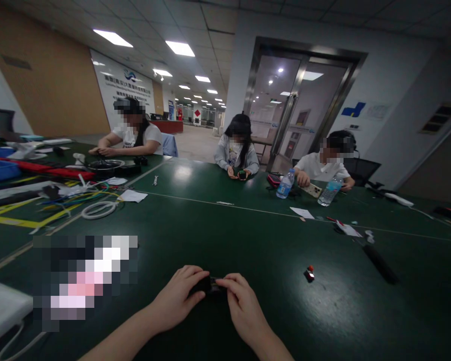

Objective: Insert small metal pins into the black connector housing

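Note:
Low over the green table (pixel 248 235), in front of me, my left hand (pixel 180 296) is closed on a small black blocky object (pixel 209 285), thumb on the near side and fingers on the far side. My right hand (pixel 244 306) pinches the object's right end, where a narrow part (pixel 218 282) shows between the two hands. It is too dark and small to tell its exact kind. To the right of my hands lies a small orange and silver piece (pixel 309 274), apart from both.
Pixels blur a long item (pixel 86 281) at left, beside a white device (pixel 3 308). Coiled white cable (pixel 99 209), wires and papers lie farther left. Three people sit across the table. Two water bottles (pixel 285 184) stand far right; a black strip (pixel 379 263) lies nearer.

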The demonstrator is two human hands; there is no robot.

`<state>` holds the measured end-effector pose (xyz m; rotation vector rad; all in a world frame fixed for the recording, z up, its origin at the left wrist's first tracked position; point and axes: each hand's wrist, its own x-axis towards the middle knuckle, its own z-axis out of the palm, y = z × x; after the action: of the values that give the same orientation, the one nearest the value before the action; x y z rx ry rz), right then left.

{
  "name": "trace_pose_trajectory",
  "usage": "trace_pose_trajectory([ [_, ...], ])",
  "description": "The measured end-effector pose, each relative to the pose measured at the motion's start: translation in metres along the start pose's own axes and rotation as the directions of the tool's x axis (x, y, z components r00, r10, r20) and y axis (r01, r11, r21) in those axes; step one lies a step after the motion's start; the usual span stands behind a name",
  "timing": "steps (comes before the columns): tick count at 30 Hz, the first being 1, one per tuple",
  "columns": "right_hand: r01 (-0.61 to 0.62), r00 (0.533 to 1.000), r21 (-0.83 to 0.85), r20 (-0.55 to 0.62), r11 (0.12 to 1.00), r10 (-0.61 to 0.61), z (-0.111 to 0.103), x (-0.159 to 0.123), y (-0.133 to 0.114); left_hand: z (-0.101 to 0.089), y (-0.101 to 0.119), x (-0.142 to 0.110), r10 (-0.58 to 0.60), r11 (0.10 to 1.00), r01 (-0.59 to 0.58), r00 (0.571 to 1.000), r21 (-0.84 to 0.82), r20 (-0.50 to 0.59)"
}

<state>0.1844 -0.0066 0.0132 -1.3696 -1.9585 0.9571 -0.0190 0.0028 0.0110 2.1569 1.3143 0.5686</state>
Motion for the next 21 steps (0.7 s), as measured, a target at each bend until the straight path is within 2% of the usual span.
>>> trace_pose_trajectory([
  [16, -0.004, 1.0, 0.009, -0.003, 1.0, 0.004, -0.0008, -0.0013, -0.0043, -0.0007, -0.0002, -0.0011, -0.017, 1.0, 0.017, 1.0, 0.002, 0.008],
  [21, -0.006, 1.0, -0.007, -0.007, 1.0, 0.005, -0.0006, -0.0013, -0.0042, 0.0016, -0.0022, -0.0008, 0.016, 1.0, -0.016, 1.0, 0.01, -0.01],
])
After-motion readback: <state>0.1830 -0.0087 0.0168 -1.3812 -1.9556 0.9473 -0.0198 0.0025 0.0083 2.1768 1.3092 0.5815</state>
